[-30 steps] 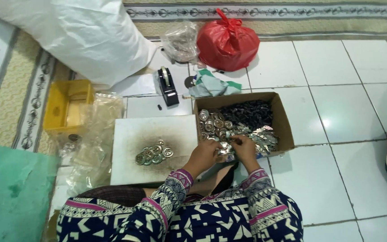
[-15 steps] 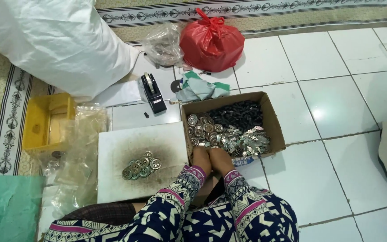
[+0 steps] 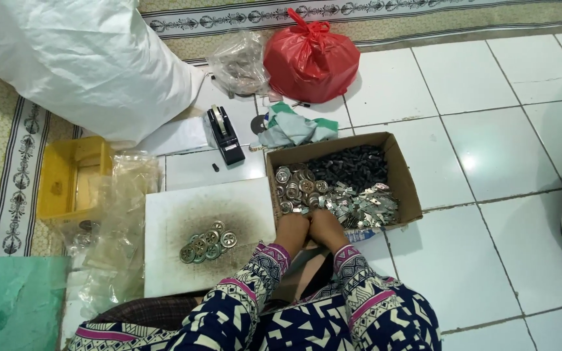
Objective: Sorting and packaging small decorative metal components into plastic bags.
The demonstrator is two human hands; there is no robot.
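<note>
Pressing my left hand (image 3: 292, 229) and right hand (image 3: 327, 227) together at the brown cardboard box's (image 3: 406, 188) near edge, fingers curled (whether gripping anything, I cannot tell), I judge I'm assembling small silvery metal pieces (image 3: 365, 209), needing another round disc (image 3: 283, 175) next.

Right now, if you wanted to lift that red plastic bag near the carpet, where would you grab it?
Probably by the knotted top of the red bag, coming from above. The bag bulges round and full, so its sides give little to pinch, while the tied handles stick up free as a ready loop. The clear bag touches its left side, so from above is less crowded.
</note>
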